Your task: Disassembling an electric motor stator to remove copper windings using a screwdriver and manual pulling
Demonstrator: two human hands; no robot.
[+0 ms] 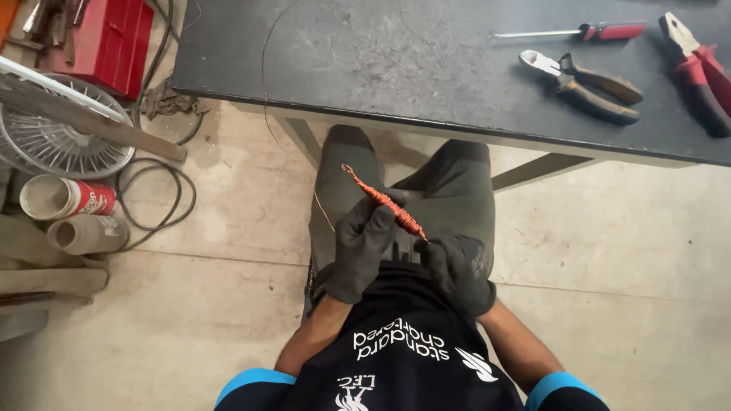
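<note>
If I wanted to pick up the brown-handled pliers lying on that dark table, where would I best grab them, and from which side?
Probably by the two brown handles, from above. The pliers lie flat on the table, metal jaws pointing toward the upper left and handles spreading toward the lower right, away from the screwdriver. The handles are the longest, thickest part, with bare tabletop around them, so fingers could close across both together.

Free room and obstacles. Above the gloved left hand (pixel 364 242) and right hand (pixel 457 268), the black table (pixel 365 68) edge overhangs the knees. Its right part carries pliers (pixel 585 82), a screwdriver (pixel 586 32) and red-handled cutters (pixel 697 68); its left part lies bare. Floor left holds a fan grille (pixel 61 137), cans (pixel 65 199) and cable (pixel 156 202); floor right stays open.
</note>
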